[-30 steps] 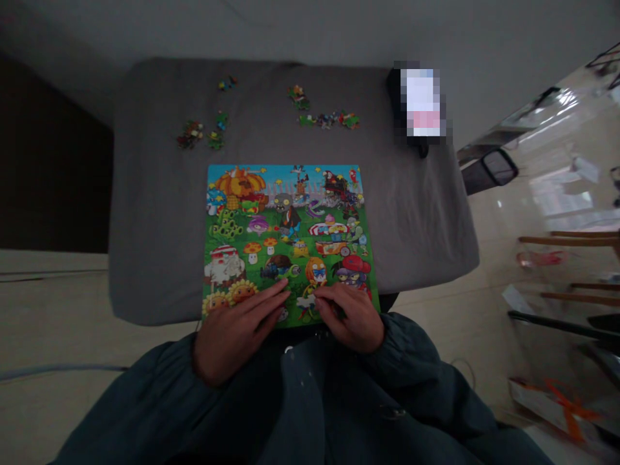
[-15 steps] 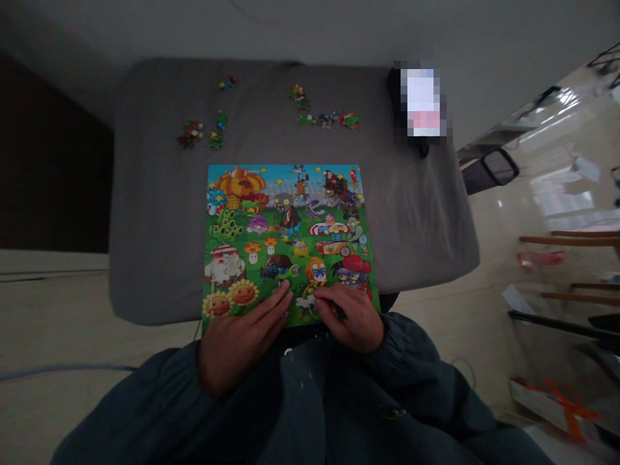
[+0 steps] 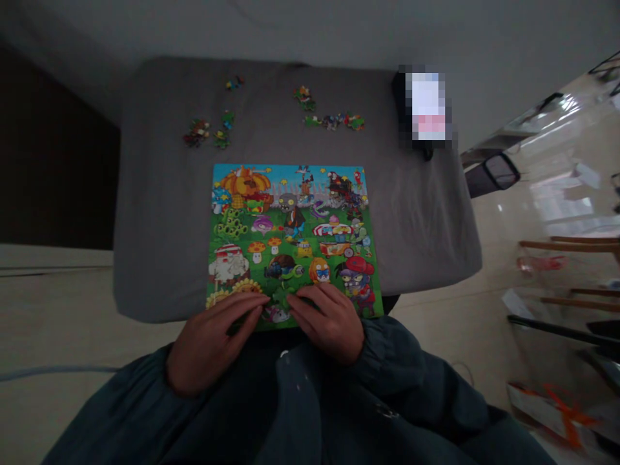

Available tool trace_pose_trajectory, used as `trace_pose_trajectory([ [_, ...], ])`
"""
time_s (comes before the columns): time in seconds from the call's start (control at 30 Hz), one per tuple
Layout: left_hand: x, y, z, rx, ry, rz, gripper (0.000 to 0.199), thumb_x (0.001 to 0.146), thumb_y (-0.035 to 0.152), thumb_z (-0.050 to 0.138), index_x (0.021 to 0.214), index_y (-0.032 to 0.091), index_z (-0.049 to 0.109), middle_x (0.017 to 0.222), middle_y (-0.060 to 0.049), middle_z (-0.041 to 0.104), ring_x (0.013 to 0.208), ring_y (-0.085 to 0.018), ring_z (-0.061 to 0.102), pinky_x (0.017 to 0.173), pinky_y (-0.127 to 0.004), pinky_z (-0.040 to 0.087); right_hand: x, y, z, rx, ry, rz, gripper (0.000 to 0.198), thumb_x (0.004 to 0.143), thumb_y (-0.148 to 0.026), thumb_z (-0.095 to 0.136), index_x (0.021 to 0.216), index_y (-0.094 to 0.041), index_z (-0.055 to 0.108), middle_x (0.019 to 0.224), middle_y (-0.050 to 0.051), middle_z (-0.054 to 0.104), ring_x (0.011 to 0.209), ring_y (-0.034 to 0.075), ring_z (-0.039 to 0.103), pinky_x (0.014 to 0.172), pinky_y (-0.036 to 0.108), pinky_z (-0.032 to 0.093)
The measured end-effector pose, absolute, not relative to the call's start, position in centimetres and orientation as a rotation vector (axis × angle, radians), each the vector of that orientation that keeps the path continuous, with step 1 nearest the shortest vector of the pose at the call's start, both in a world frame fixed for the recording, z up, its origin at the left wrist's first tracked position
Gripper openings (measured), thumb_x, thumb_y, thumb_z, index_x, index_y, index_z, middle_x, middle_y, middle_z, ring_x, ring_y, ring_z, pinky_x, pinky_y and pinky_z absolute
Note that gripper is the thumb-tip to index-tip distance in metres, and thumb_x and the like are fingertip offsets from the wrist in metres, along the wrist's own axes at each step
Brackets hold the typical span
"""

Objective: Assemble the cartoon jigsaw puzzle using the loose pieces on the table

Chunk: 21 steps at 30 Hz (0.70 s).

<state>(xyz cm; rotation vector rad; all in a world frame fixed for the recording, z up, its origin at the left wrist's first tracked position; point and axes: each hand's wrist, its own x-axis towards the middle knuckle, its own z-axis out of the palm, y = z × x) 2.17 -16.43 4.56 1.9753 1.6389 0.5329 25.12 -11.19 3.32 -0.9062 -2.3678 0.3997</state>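
A colourful cartoon jigsaw puzzle [image 3: 290, 239] lies flat on a grey cloth-covered table [image 3: 155, 219], right in front of me. My left hand [image 3: 213, 339] rests flat on the puzzle's near edge, fingers stretched toward the middle. My right hand [image 3: 329, 320] presses down on the near edge too, its fingertips close to those of the left. Neither hand holds anything. Loose puzzle pieces [image 3: 208, 129] lie in a small group at the far left, and more loose pieces [image 3: 334, 119] sit at the far middle.
A dark object with a blurred patch [image 3: 423, 110] sits at the table's far right corner. A black bin [image 3: 494, 173] stands on the glossy floor to the right, with wooden chair parts [image 3: 566, 245] beyond. My dark jacket fills the bottom of the view.
Both hands have slid left along the puzzle's near edge, the left one pulling back toward me. The view has shifted slightly.
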Motion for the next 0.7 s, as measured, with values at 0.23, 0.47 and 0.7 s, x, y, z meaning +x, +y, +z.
trace_pose_trajectory([
  [0.23, 2.2, -16.5, 4.7, 2.029, 1.672, 0.525, 0.036, 0.102, 0.043, 0.047, 0.109, 0.023, 0.076, 0.097, -0.002, 0.078, 0.087, -0.015, 0.075, 0.077, -0.023, 0.057, 25.6, -11.4, 3.5, -0.918, -2.408, 0.444, 0.014, 0.096, -0.021, 0.063, 0.103, -0.015, 0.073, 0.094, 0.006, 0.073, 0.089, 0.018, 0.061, 0.081, 0.032, 0.051],
  [0.47, 2.8, -16.8, 4.4, 2.127, 1.686, 0.414, 0.046, 0.104, 0.047, 0.038, 0.108, 0.024, 0.077, 0.093, -0.002, 0.080, 0.077, -0.018, 0.076, 0.064, -0.028, 0.057, 25.3, -11.6, 3.5, -0.942, -2.481, 0.427, 0.019, 0.098, -0.026, 0.059, 0.108, -0.016, 0.072, 0.100, 0.007, 0.071, 0.094, 0.020, 0.058, 0.080, 0.035, 0.048],
  [0.7, 3.7, -17.1, 4.8, 2.183, 1.649, 0.338, 0.048, 0.106, 0.040, 0.032, 0.111, 0.025, 0.077, 0.082, -0.002, 0.079, 0.061, -0.016, 0.072, 0.053, -0.027, 0.052, 24.4, -12.0, 3.5, -1.087, -2.600, 0.346, 0.035, 0.095, -0.035, 0.065, 0.127, -0.021, 0.067, 0.115, 0.009, 0.068, 0.102, 0.025, 0.053, 0.081, 0.039, 0.044],
])
